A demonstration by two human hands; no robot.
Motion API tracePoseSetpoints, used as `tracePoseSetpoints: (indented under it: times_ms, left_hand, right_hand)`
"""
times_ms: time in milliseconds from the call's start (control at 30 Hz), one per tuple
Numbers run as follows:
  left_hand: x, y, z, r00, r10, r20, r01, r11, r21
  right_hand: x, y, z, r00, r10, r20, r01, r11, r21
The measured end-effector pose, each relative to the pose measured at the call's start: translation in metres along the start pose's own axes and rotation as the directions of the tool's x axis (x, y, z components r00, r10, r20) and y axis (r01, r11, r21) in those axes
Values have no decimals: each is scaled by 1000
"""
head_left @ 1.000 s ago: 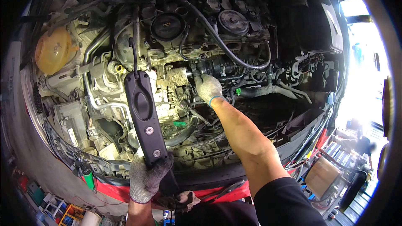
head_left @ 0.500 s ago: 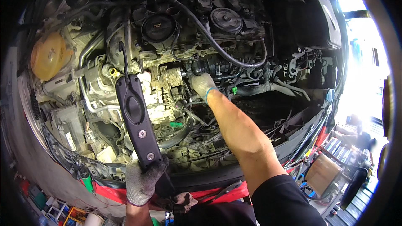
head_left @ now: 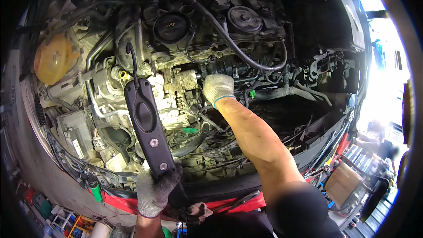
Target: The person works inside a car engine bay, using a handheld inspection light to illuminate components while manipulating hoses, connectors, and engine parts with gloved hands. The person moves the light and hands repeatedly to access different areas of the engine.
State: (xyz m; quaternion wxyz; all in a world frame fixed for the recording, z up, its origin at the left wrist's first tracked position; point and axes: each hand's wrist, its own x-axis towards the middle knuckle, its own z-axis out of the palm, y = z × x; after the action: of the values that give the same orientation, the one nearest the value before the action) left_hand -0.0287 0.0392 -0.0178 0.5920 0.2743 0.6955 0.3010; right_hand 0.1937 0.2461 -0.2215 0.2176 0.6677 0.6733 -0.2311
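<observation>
My left hand [head_left: 155, 191], in a grey-white knit glove, is closed around the lower end of a long black work light [head_left: 144, 123]. The hook at the light's top reaches up over the engine, and its glow falls on the pale metal parts [head_left: 178, 83] beside it. My right hand [head_left: 219, 89], in a pale glove with a blue cuff edge, is down among the engine parts below a thick dark hose [head_left: 220, 35]. Its back faces me and its fingers look curled in. The fingertips and whatever they grip are hidden under the hand.
A round black cap [head_left: 172, 28] and a grey disc-shaped cover [head_left: 245, 20] top the engine. At left sits a yellowish fluid tank [head_left: 53, 59]. Along the front edge runs a red strip [head_left: 121, 202] with a rag [head_left: 199, 211] on it. A loaded cart [head_left: 346, 183] stands at right.
My right hand has turned, showing more of its back, with the wrist more bent. My left hand still holds the work light. The whole view has shifted slightly.
</observation>
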Motion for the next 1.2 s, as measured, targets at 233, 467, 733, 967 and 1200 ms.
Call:
tracePoseSetpoints:
  times_ms: [233,467,733,967,1200]
  left_hand:
    - [1,2,-1,999,-46,14,46,998,-33]
    - [-2,1,-5,997,50,55,-53,997,48]
    - [-2,6,-2,1000,15,24,-15,1000,2]
    - [-4,15,5,997,73,-18,-72,997,28]
    - [-14,23,21,991,117,-65,-106,983,150]
  right_hand:
    - [-17,10,20,939,208,-274,-75,901,428]
    - [-3,6,43,879,120,-461,32,950,309]
    - [-30,24,35,989,-29,-143,59,976,209]
    - [-80,86,-37,978,-208,21,191,930,313]
    - [-110,188,-62,991,123,55,-128,737,663]
